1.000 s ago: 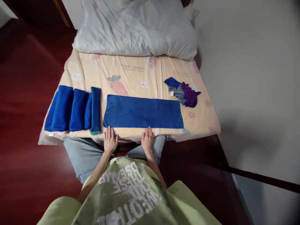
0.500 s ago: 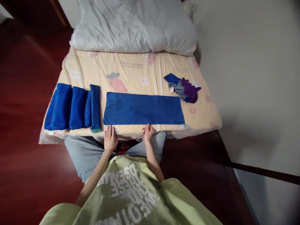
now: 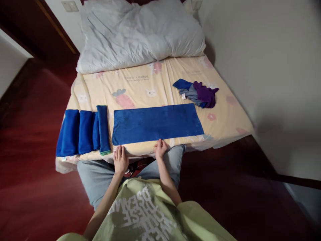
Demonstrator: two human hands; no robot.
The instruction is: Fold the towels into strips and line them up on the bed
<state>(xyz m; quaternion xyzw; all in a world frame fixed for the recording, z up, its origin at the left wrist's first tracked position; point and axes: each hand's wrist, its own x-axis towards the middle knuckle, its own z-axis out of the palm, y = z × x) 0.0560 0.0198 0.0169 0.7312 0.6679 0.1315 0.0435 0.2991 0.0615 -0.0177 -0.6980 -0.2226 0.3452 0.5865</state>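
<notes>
A blue towel (image 3: 157, 123) lies flat as a long rectangle across the bed in front of me. My left hand (image 3: 120, 160) rests palm down on the bed's front edge, just below the towel's near left corner, with its fingers stretched out and holding nothing. At the middle of the towel's near edge, my right hand (image 3: 160, 148) has thumb and fingertips pinched together on the cloth. To the left stand several folded blue towels (image 3: 70, 132) side by side, and beside them a narrow folded towel (image 3: 103, 129) with a green edge.
A crumpled heap of purple, grey and blue cloths (image 3: 200, 94) lies at the right of the bed. Behind everything is a large pale pillow or quilt (image 3: 142, 33). The bed sheet (image 3: 140, 90) is yellow with printed carrots and rabbits. A wall (image 3: 250, 67) runs along the right.
The camera view has tilted and turned slightly, so the bed appears lower and rotated. Both hands keep their places by the towel's near edge, and the towel lies as before.
</notes>
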